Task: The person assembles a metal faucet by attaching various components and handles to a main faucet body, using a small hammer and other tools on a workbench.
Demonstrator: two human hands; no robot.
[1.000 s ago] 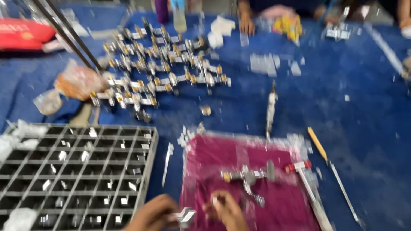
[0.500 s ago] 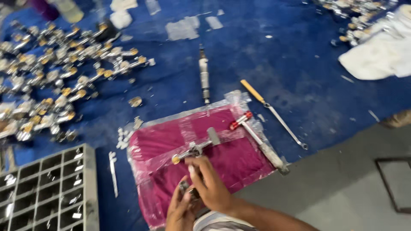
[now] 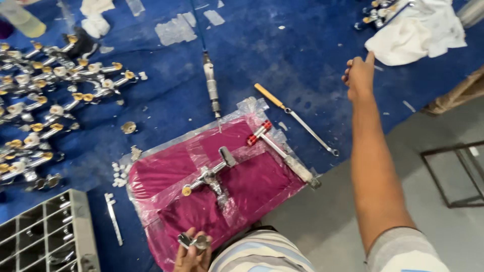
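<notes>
Left hand [image 3: 193,252] clamped on small metal fitting [image 3: 191,242]; right hand [image 3: 359,76], fingers loosely curled, empty, reaches toward white cloth [image 3: 421,30] — better kept low and steady.

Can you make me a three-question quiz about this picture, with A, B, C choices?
1. Where does the silver tap fitting lie?
A. on the magenta pad
B. in the grey crate
C. on the white cloth

2. What colour is the sheet on the floor?
A. green
B. blue
C. yellow

3. What is the right hand doing?
A. holding a hammer
B. resting on the pad
C. reaching out, holding nothing

Answers: 1 A, the fitting rests mid-pad. 2 B, blue all around the parts. 3 C, the arm stretches toward the white cloth, fingers bare.
</notes>
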